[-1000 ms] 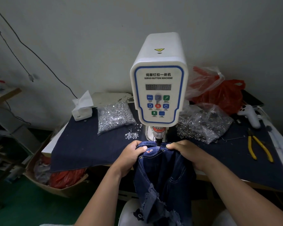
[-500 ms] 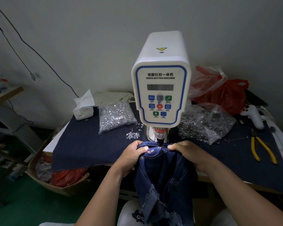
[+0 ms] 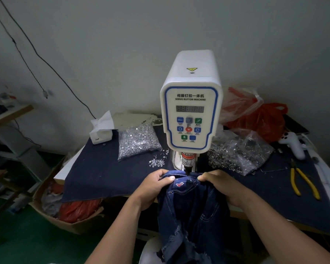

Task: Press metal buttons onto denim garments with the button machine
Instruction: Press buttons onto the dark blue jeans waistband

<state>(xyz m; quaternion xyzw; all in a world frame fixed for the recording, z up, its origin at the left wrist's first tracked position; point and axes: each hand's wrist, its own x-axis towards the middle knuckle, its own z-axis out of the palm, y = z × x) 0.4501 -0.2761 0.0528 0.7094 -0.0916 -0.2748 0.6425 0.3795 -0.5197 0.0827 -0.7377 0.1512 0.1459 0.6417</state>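
Left hand and right hand each pinch the dark-blue denim garment's waistband, stretching it flat beneath the white servo button machine.

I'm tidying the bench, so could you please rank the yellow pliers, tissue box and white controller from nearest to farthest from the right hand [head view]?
From the right hand:
1. Yellow pliers, on the table's right.
2. White controller, back right.
3. Tissue box, back left, past the machine.
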